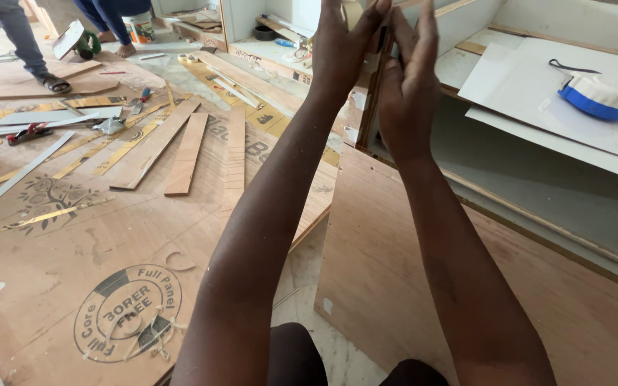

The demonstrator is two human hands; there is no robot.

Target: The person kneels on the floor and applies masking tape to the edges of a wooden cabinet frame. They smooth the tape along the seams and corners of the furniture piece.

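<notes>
Plywood sheets and offcut strips (pixel 187 154) cover the floor; both hands work the front edge of a cabinet panel (pixel 368 100). The left hand (pixel 341 50) and right hand (pixel 408 78) pinch a thin edging strip (pixel 383 36) against it, fingers closed. The edge lower down looks still bare, so much remains.

Counted: two hands, left (pixel 343 50) and right (pixel 408 78), raised; three loose wood strips (pixel 187 154) on the floor; one blue-white tape roll (pixel 599 96); two bystanders' feet (pixel 51 82).
</notes>
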